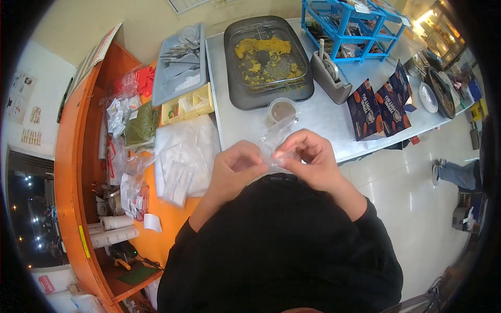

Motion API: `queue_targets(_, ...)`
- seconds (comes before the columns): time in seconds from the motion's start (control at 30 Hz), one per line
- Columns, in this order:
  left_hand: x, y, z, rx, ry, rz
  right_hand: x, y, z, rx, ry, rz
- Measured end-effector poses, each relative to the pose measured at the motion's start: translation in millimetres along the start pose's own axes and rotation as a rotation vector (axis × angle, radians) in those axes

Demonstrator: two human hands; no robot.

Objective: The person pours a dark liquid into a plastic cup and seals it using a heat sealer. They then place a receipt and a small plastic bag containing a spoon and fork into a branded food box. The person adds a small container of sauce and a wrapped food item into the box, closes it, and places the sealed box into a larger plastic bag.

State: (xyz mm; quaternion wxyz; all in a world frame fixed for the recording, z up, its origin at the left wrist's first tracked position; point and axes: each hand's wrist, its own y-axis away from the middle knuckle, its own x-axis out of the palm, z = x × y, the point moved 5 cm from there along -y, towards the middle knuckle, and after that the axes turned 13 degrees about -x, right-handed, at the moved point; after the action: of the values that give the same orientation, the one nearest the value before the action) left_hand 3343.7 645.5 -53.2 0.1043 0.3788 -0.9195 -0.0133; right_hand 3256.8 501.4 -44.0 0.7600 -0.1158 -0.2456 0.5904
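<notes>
Between my two hands is a clear plastic bag (277,135), held close to my body above the table's front edge. My left hand (239,164) pinches one side of it between thumb and fingers. Thumb and forefinger of my right hand (313,158) grip its other side. Just beyond the bag, a round clear tub (283,109) with brownish contents stands on the metal table (242,127). Behind the tub lies a dark tray (235,92) with a clear cover over crumbly yellow food.
A tape dispenser (330,78) and printed dark boxes (366,113) stand to the right, below blue basket racks (348,39). Leftward are a cutlery tray (180,64), a yellow divided box (188,103), stacked plastic bags (188,152) and an orange shelf (72,164). A person's legs (456,175) show at far right.
</notes>
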Motion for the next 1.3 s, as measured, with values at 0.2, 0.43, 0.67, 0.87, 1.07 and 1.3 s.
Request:
queue_targets(0.2, -6, 1, 14, 0.184, -0.478, -0.264, -1, 4, 3, -0.505, 0.800, -0.138)
queue_targets(0.43, 2, 12, -2, 0.507, -0.692, -0.372, -11, 6, 8, -0.527, 0.892, -0.209)
queue_targets(0.67, -10, 0, -3, 0.457, -0.535, -0.467, -8, 4, -4, -0.120, 0.476, 0.030)
queue_targets(0.87, -11, -9, 34, -0.083, 0.145, -0.084, 8, -1, 0, -0.274, 0.570, 0.289)
queue_targets(1.07, -23, -4, 30, -0.132, 0.266, -0.102, -27, -6, 12, -0.449, 0.997, -0.034)
queue_targets(1.3, -25, -11, 13, 0.052, -0.015, -0.184, -10, -13, -22, -0.169, 0.530, -0.114)
